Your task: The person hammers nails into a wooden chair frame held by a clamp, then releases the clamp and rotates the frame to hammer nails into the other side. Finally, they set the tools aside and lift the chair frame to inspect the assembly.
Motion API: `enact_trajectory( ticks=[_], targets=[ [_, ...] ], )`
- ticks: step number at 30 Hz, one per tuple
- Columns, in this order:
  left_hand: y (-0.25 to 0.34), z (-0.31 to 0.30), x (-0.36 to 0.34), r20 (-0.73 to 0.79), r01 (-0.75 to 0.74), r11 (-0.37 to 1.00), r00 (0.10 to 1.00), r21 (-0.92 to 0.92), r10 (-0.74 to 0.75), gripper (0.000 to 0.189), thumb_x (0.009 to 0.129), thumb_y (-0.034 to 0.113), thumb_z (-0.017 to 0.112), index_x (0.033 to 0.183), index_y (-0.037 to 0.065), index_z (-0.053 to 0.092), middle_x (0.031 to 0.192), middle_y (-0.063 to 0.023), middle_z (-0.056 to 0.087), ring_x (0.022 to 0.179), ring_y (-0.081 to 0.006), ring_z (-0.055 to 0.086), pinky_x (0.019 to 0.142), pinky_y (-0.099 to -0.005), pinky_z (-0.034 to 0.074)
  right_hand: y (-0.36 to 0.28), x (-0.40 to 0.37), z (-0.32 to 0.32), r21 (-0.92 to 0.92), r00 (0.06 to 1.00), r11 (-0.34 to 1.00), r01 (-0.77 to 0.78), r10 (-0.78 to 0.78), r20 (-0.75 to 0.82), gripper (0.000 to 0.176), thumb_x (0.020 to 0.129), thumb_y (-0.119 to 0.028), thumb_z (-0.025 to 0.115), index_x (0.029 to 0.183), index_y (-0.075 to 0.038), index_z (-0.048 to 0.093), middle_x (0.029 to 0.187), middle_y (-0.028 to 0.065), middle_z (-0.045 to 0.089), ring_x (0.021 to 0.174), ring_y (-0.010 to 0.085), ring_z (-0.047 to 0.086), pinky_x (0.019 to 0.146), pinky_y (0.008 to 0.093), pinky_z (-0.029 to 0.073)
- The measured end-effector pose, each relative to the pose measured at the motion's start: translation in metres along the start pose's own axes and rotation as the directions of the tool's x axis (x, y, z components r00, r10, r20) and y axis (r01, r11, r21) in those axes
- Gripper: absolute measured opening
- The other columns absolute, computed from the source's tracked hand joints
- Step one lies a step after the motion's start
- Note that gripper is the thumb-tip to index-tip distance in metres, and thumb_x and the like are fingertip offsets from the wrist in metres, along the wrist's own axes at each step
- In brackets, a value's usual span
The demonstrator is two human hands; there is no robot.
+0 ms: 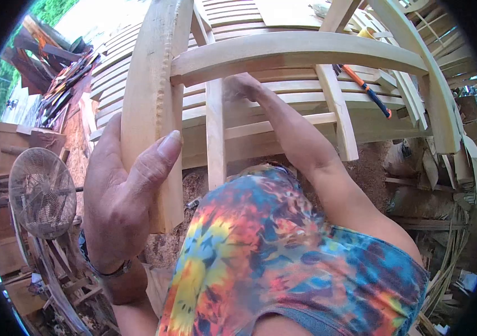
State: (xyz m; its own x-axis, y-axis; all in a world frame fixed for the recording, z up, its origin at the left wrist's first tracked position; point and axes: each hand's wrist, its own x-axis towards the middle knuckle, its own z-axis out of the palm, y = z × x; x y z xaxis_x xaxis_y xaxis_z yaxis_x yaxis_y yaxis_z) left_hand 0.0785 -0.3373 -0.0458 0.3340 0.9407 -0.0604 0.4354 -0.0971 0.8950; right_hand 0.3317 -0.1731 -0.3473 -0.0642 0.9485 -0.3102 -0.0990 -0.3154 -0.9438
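A pale wooden frame (pixel 300 51), like part of a chair, stands tilted close in front of me, with a curved rail between its legs. My left hand (pixel 123 187) is wrapped round its thick left leg (pixel 151 106), thumb on the near face. Beyond the curved rail, my right hand (pixel 242 88) reaches in beside a thinner upright (pixel 215 131) of the frame. Its fingers are mostly hidden and blurred, so their grip does not show. Under the frame lies a slatted wooden surface (pixel 238 11).
A tool with an orange and black handle (pixel 367 92) lies on the slats at the right, its head hidden. At the left stands a round fan (pixel 42 193). Scrap wood (pixel 67 84) is heaped at the back left, and sawdust covers the floor (pixel 370 173).
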Motion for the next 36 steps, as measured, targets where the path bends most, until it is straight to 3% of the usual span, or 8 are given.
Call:
enact_trajectory(
  ticks=[3,9,15,18,21,24,32,36],
  targets=[
    [0.002,0.001,0.0,-0.009,0.023,1.0,1.0,-0.016,-0.023,0.047,0.086,0.027,0.066,0.119,-0.005,0.055,0.098,-0.0122,0.063,0.086,-0.0158,0.059,0.077,-0.0288,0.048,-0.012,-0.012,0.009,-0.079,0.999,0.997,-0.001,-0.002,-0.044,0.04,0.079,-0.003,0.049,0.119,-0.001,0.052,0.073,0.0089,0.059,0.056,0.0163,0.059,0.046,0.0304,0.05],
    [0.001,0.004,-0.001,-0.027,0.024,0.998,0.999,-0.065,-0.026,0.045,0.086,0.025,0.065,0.119,-0.005,0.055,0.098,-0.0123,0.063,0.086,-0.0159,0.059,0.078,-0.029,0.048,0.002,-0.004,0.007,-0.156,0.994,0.985,0.073,-0.085,-0.072,0.039,0.077,-0.003,0.051,0.116,0.0,0.054,0.079,0.0118,0.061,0.06,0.0195,0.06,0.049,0.0341,0.049],
    [-0.001,0.003,0.0,0.002,0.003,0.996,1.0,-0.09,-0.003,0.046,0.087,0.024,0.064,0.121,-0.006,0.053,0.101,-0.0126,0.062,0.089,-0.016,0.058,0.08,-0.0289,0.047,0.006,-0.008,0.009,0.042,0.995,0.999,0.003,0.001,-0.101,0.04,0.077,-0.004,0.052,0.116,0.002,0.055,0.077,0.0099,0.061,0.056,0.0152,0.057,0.047,0.0295,0.045],
    [0.001,0.004,-0.001,-0.001,-0.004,0.996,1.0,-0.088,0.004,0.046,0.087,0.023,0.064,0.121,-0.005,0.052,0.102,-0.0126,0.062,0.09,-0.0161,0.058,0.081,-0.0288,0.047,-0.014,-0.026,-0.001,0.039,0.997,0.998,-0.048,0.05,-0.052,0.04,0.076,-0.002,0.052,0.116,0.0,0.056,0.079,0.0091,0.06,0.054,0.0147,0.054,0.044,0.0276,0.043],
    [0.001,0.001,0.0,0.032,0.009,0.995,0.999,-0.099,-0.006,0.045,0.087,0.023,0.064,0.121,-0.006,0.052,0.102,-0.0125,0.062,0.09,-0.016,0.058,0.081,-0.0289,0.047,0.023,0.042,-0.039,-0.127,0.998,0.991,-0.047,0.041,-0.052,0.042,0.075,0.0,0.051,0.116,-0.003,0.056,0.076,0.0094,0.059,0.053,0.018,0.056,0.042,0.0285,0.043],
    [-0.001,0.001,0.002,0.038,0.0,0.997,0.999,-0.078,0.003,0.045,0.087,0.022,0.064,0.121,-0.006,0.052,0.102,-0.0125,0.062,0.091,-0.0159,0.058,0.081,-0.0291,0.047,0.01,0.051,-0.033,-0.177,0.997,0.984,-0.033,0.02,-0.078,0.041,0.075,0.0,0.051,0.115,-0.003,0.057,0.075,0.0092,0.059,0.053,0.018,0.056,0.042,0.0287,0.044],
    [0.0,0.003,0.0,0.009,0.011,0.993,1.0,-0.114,-0.01,0.045,0.088,0.022,0.064,0.122,-0.006,0.051,0.102,-0.0125,0.062,0.089,-0.0155,0.059,0.081,-0.0289,0.048,-0.005,0.01,0.006,-0.165,0.999,0.985,-0.04,0.036,-0.029,0.038,0.076,-0.002,0.051,0.114,-0.004,0.058,0.075,0.0088,0.06,0.054,0.0182,0.057,0.044,0.0294,0.045],
    [-0.004,0.0,0.002,0.049,-0.014,0.994,0.999,-0.111,0.019,0.044,0.088,0.02,0.063,0.122,-0.005,0.051,0.102,-0.0121,0.062,0.089,-0.0149,0.058,0.08,-0.0281,0.048,-0.008,-0.002,-0.007,-0.163,0.996,0.983,-0.087,0.087,-0.006,0.037,0.076,-0.003,0.052,0.113,-0.005,0.059,0.075,0.0086,0.061,0.054,0.0183,0.058,0.045,0.0297,0.045]
  ],
)
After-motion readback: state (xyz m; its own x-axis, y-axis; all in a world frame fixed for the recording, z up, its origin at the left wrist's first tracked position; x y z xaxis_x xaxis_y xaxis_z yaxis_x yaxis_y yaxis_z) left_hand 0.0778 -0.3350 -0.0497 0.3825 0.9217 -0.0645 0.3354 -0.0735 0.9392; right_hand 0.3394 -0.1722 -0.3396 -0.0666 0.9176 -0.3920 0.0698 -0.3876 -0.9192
